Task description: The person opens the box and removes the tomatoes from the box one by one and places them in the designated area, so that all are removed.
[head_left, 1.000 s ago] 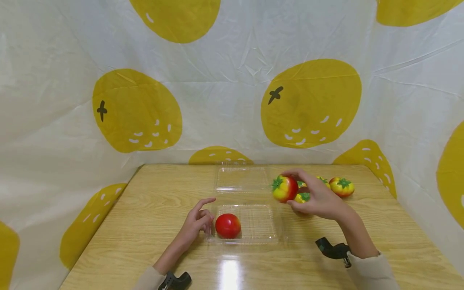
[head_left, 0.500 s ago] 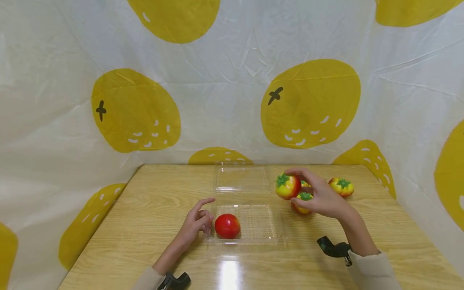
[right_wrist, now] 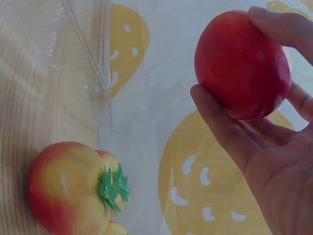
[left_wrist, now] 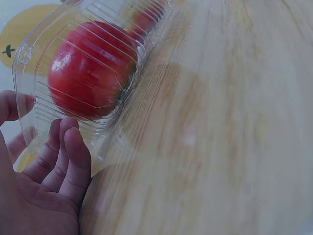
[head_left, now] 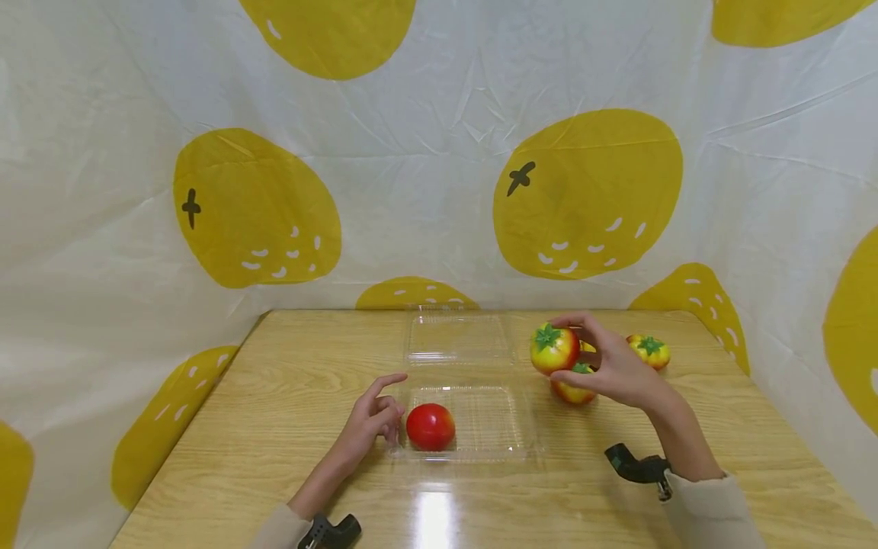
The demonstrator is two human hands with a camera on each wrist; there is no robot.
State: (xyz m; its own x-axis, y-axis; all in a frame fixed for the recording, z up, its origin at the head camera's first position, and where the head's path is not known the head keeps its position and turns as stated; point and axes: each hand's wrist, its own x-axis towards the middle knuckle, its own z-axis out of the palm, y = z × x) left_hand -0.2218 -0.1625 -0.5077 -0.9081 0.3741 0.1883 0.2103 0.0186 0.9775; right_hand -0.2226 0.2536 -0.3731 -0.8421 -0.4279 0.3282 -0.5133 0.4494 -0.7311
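Observation:
My right hand point(head_left: 620, 370) holds up a red-and-yellow tomato point(head_left: 554, 348) between thumb and fingers, its green leafy top facing left in the head view. In the right wrist view that tomato point(right_wrist: 242, 63) shows its smooth red side. Below and behind this hand, another tomato point(head_left: 575, 387) stands on the table, partly hiding others. A clear plastic clamshell box point(head_left: 490, 423) lies open, with one red tomato point(head_left: 430, 427) at its left end. My left hand point(head_left: 366, 423) rests loosely at the box's left wall, index finger extended; its fingers point(left_wrist: 71, 152) lie beside the clear rim.
One more tomato point(head_left: 648, 351) sits farther right on the wooden table point(head_left: 309, 343). The box's raised clear lid point(head_left: 458, 337) spreads toward the back. Behind the table hangs a white curtain point(head_left: 418, 191) with yellow fruit prints.
My right hand has shifted a little to the right with the tomato, whose green top has turned more toward the camera. The left hand and the box have stayed in place.

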